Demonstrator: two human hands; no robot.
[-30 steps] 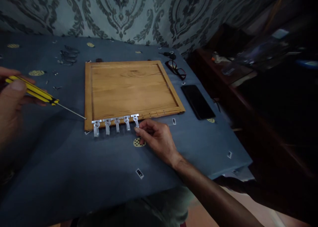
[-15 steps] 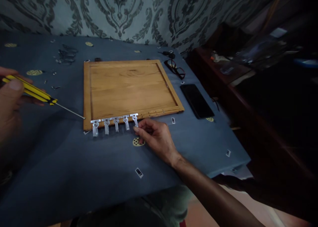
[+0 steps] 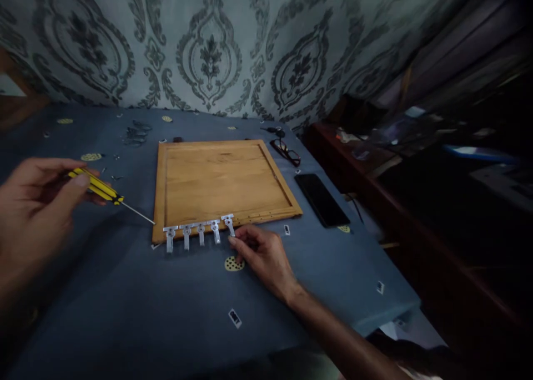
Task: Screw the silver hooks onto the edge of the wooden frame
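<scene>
My left hand (image 3: 45, 208) is closed around the handle of a yellow and black screwdriver (image 3: 100, 187). The screwdriver's thin shaft points right and down, its tip at the left side of a framed wooden panel (image 3: 216, 180). Along the panel's near edge sits a row of several T-shaped metal brackets (image 3: 186, 236), their narrow ends sticking out over the cloth. My right hand (image 3: 266, 255) pinches the lower end of the rightmost metal bracket (image 3: 229, 223) between thumb and fingers. That bracket is slightly tilted compared with the others. Small dark holes run along the edge to its right.
A phone (image 3: 322, 199) and eyeglasses (image 3: 286, 151) lie right of the panel, with keys (image 3: 275, 130) behind. Dark loose parts (image 3: 136, 133) and small screws (image 3: 116, 177) are scattered at the back left. Blue cloth (image 3: 166, 313) covers the table; a patterned curtain (image 3: 208, 52) hangs behind.
The view has tipped upward, so the table appears lower and more curtain shows. More of my left hand is in view. Both hands keep their grips, and the screwdriver tip stays at the panel's left side.
</scene>
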